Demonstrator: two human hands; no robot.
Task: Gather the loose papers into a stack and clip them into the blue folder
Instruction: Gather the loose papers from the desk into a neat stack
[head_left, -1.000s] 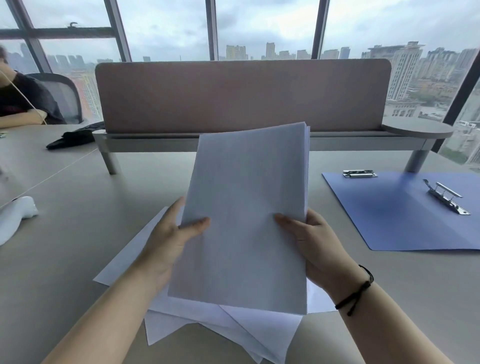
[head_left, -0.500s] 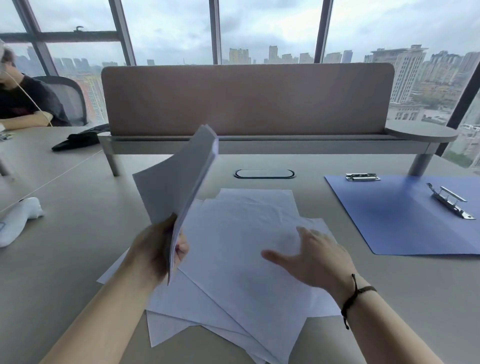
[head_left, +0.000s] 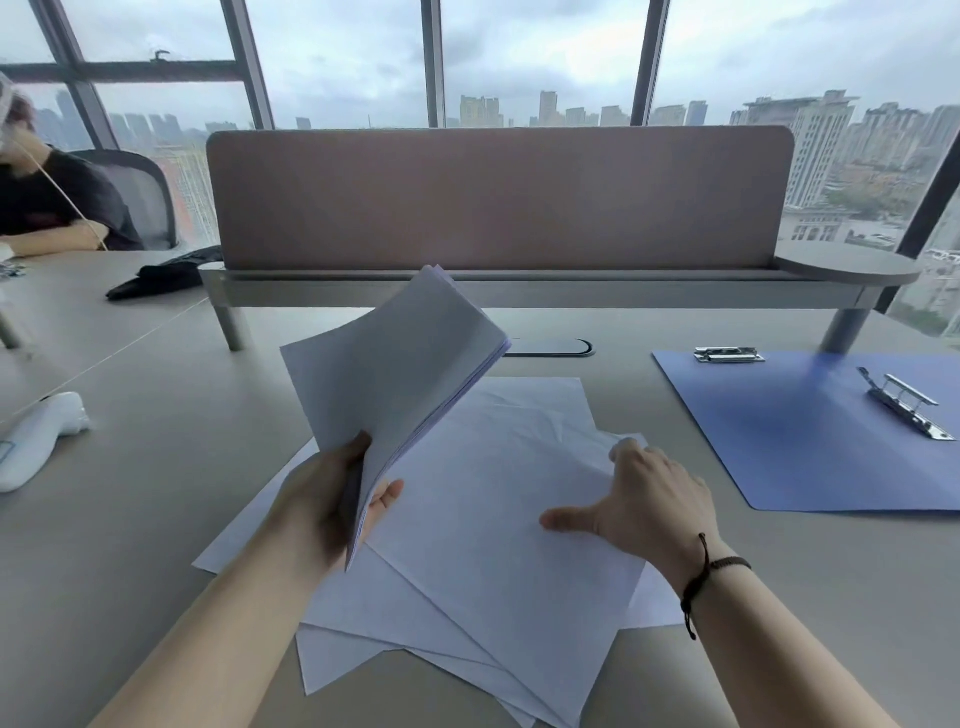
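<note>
On the grey desk (head_left: 156, 519), right in front of the person, lies the spread of loose papers (head_left: 493, 561), white sheets fanned at different angles and overlapping, the top one running long from the far centre down toward the near right. Not a word of print can be read on any of them; the faces that show are blank.

Off to the right, well apart from the sheets, the blue folder (head_left: 810, 441) lies open and flat, its long edge slanting from far left to near right. One metal clip (head_left: 729, 355) sits at its far corner, and a longer lever clip (head_left: 905, 402) sits on the blue surface near the right edge of view, pointing along that same slant. No label shows on the folder.

Now the gathered stack (head_left: 395, 364): it is up off the desk, tilted, its long axis rising from the near lower corner away toward the desk divider (head_left: 498, 197), the free corner fanning a little.

The left hand (head_left: 332, 509) pinches that stack at its near corner, thumb on the upper face, fingers curled under. The right hand (head_left: 644, 509) is spread flat, palm down on the loose sheets, fingertips at a creased edge, gripping nothing. A dark cord bracelet (head_left: 711, 569) circles that wrist.
</note>
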